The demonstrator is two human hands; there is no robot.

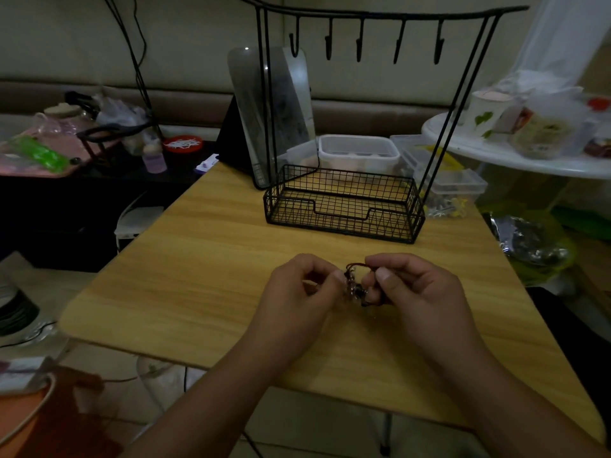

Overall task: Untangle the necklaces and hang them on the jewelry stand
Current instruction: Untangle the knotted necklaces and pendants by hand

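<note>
I see the black wire-mesh basket (344, 206) at the foot of the jewelry stand (380, 14), nothing in it, its five hooks bare. Behind it stand clear plastic lidded boxes (358, 152); what they hold is too dim to tell. Over the pale wood-grain surface (198, 259), my left hand (299, 292) and right hand (416, 289) each keep a pinching grip on the tangled necklaces (355, 287), a small knot of dark cord and glinting chain between the fingertips.
</note>
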